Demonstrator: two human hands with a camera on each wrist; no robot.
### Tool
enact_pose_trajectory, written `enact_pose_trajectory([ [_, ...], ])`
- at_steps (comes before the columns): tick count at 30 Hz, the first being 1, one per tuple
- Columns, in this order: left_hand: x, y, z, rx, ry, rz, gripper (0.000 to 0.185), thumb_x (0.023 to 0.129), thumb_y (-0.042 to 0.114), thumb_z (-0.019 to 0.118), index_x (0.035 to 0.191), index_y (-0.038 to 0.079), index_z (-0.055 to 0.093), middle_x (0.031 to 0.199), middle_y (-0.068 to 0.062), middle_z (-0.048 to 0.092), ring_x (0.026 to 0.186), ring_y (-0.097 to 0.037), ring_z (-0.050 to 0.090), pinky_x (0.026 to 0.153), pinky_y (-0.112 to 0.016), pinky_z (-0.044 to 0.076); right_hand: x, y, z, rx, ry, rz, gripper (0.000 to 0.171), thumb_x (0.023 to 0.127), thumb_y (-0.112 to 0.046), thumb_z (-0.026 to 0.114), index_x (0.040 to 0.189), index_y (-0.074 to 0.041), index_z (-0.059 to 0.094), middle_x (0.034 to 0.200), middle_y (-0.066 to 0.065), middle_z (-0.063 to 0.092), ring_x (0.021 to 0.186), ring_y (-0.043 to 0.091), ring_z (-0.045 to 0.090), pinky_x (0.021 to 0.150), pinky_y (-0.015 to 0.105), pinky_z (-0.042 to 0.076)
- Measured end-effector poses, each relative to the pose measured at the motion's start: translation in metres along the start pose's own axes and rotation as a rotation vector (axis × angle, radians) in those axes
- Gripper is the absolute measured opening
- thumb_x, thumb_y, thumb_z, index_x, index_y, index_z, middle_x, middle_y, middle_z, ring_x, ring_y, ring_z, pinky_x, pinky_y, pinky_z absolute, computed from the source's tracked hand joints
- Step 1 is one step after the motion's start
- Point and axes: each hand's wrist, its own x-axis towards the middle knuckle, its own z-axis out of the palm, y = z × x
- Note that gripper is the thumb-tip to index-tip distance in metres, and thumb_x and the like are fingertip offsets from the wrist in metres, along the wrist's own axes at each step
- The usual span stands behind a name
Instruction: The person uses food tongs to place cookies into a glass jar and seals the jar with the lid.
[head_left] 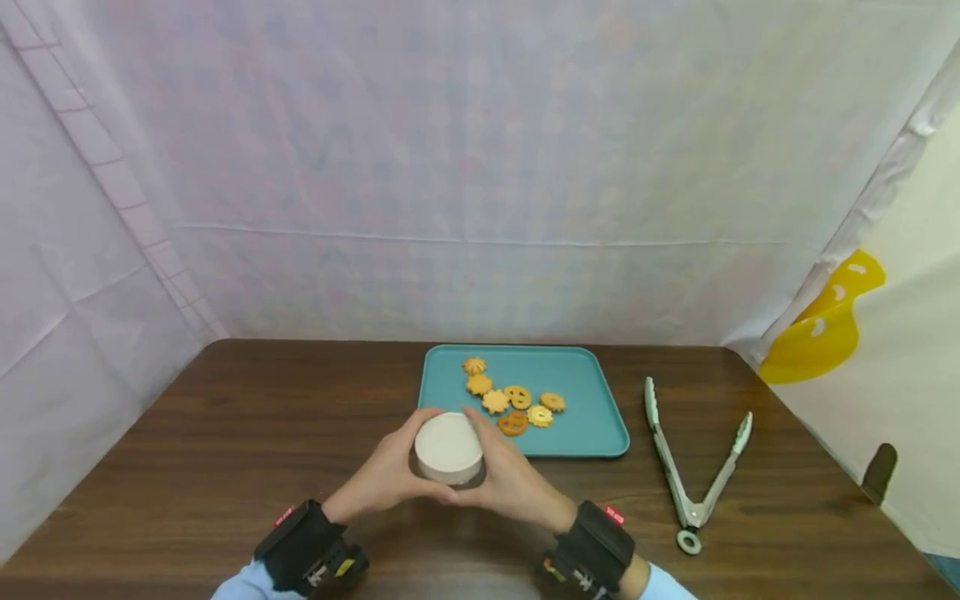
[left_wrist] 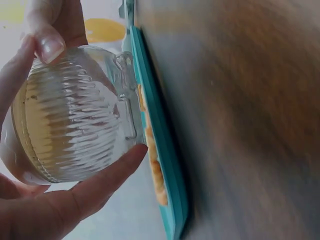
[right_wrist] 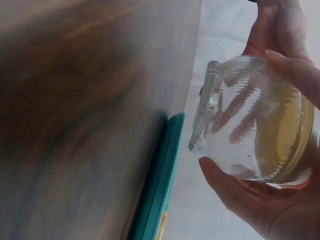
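A ribbed clear glass jar (head_left: 448,450) with a pale lid is held just above the dark wooden table (head_left: 225,433), in front of the teal tray (head_left: 592,392). My left hand (head_left: 386,475) grips its left side and my right hand (head_left: 506,479) grips its right side. In the left wrist view the jar (left_wrist: 75,115) sits between my thumb and fingers (left_wrist: 47,42). The right wrist view shows the same jar (right_wrist: 250,135) cupped by both hands. Several small biscuits (head_left: 510,400) lie on the tray.
Green-tipped metal tongs (head_left: 693,467) lie open on the table right of the tray. Pale cloth walls close in the back and left. A yellow plastic piece (head_left: 825,325) hangs at the right, beyond the table's corner.
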Motion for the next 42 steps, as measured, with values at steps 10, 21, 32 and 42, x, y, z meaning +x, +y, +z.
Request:
enact_pose_trajectory([
  [10, 0.011, 0.002, 0.020, -0.036, -0.147, 0.032, 0.104, 0.059, 0.024, 0.083, 0.140, 0.008, 0.019, 0.135, -0.015, 0.036, 0.121, -0.032, 0.036, 0.097, -0.052, 0.032, -0.022, 0.015, -0.016, -0.005, 0.014, -0.025, 0.097, 0.062, -0.035, 0.080, 0.136, -0.003, 0.025, 0.129, 0.013, 0.043, 0.114, 0.030, 0.046, 0.089, 0.048, 0.044],
  [21, 0.023, 0.006, 0.032, -0.009, -0.245, 0.085, 0.096, 0.062, 0.025, 0.081, 0.138, 0.009, 0.025, 0.136, -0.009, 0.038, 0.122, -0.025, 0.038, 0.100, -0.048, 0.032, -0.038, 0.023, -0.029, 0.005, -0.036, 0.002, 0.098, 0.060, -0.039, 0.080, 0.137, -0.009, 0.026, 0.131, 0.008, 0.041, 0.115, 0.027, 0.044, 0.090, 0.047, 0.043],
  [32, 0.027, 0.008, 0.043, 0.061, -0.258, 0.140, 0.093, 0.057, 0.027, 0.083, 0.134, 0.014, 0.032, 0.130, -0.002, 0.044, 0.117, -0.019, 0.043, 0.099, -0.042, 0.035, -0.048, 0.028, -0.036, 0.008, -0.072, -0.004, 0.095, 0.058, -0.030, 0.082, 0.134, -0.014, 0.028, 0.127, 0.002, 0.043, 0.112, 0.020, 0.046, 0.090, 0.043, 0.044],
  [42, 0.025, 0.012, 0.049, 0.093, -0.273, 0.125, 0.091, 0.055, 0.029, 0.084, 0.130, 0.015, 0.035, 0.125, 0.002, 0.047, 0.112, -0.013, 0.046, 0.096, -0.033, 0.039, -0.053, 0.030, -0.036, 0.029, -0.117, 0.009, 0.095, 0.057, -0.027, 0.083, 0.133, -0.014, 0.028, 0.127, 0.003, 0.044, 0.113, 0.021, 0.045, 0.091, 0.044, 0.043],
])
